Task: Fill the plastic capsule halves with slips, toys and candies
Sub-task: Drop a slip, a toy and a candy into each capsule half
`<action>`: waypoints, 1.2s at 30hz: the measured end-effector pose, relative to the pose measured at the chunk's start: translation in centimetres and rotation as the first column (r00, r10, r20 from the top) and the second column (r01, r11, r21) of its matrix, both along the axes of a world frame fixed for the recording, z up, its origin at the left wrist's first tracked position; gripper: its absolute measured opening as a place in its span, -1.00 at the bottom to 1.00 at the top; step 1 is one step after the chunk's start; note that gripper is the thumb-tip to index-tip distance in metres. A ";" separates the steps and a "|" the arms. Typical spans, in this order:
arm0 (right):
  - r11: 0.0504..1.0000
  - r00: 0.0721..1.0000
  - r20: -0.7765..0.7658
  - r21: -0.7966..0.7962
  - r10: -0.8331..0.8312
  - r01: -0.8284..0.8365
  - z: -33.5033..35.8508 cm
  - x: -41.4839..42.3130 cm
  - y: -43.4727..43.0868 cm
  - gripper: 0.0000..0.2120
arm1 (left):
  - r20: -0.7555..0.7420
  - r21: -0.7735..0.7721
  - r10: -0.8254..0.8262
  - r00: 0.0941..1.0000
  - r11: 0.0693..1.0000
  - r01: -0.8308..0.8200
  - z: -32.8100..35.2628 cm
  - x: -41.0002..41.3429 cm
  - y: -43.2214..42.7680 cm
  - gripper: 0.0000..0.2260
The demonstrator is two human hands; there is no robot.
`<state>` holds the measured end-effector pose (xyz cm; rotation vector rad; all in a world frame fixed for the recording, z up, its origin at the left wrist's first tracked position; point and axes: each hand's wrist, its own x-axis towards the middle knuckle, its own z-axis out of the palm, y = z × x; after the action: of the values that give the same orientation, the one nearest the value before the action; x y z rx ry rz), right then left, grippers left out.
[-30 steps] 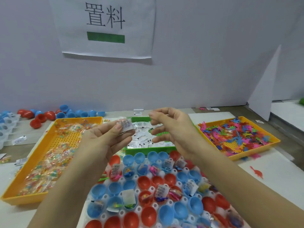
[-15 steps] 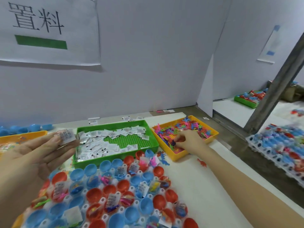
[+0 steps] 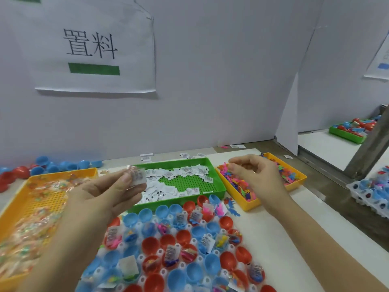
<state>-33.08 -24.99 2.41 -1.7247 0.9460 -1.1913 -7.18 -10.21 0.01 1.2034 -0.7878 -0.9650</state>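
The left hand [image 3: 101, 192] pinches a slip [image 3: 137, 175]; the right hand [image 3: 254, 175], fingers curled, grasp unclear, should lift only one toy [image 3: 240, 186].

Right hand [image 3: 255, 175] lifts off the toy tray [image 3: 251, 204], hovering over its left side (fingertips pinched), left hand [image 3: 105, 192] brings the slip [image 3: 137, 175] to the green tray [image 3: 220, 184]'s far-left corner.

One left hand [image 3: 101, 197], one right hand [image 3: 256, 175], one held slip [image 3: 138, 175], two orange trays [image 3: 63, 173], two green trays [image 3: 219, 181].
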 end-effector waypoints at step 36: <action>0.856 0.874 0.264 0.223 0.409 -0.467 3.9 4.3 11.2 -0.75 | 0.080 -0.234 0.104 0.991 0.969 -0.083 5.1 -9.2 4.8 -0.80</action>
<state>-28.75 -13.76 6.31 -1.4502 0.5191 -0.8628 -16.39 -5.36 5.10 1.0780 -0.8825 -0.7228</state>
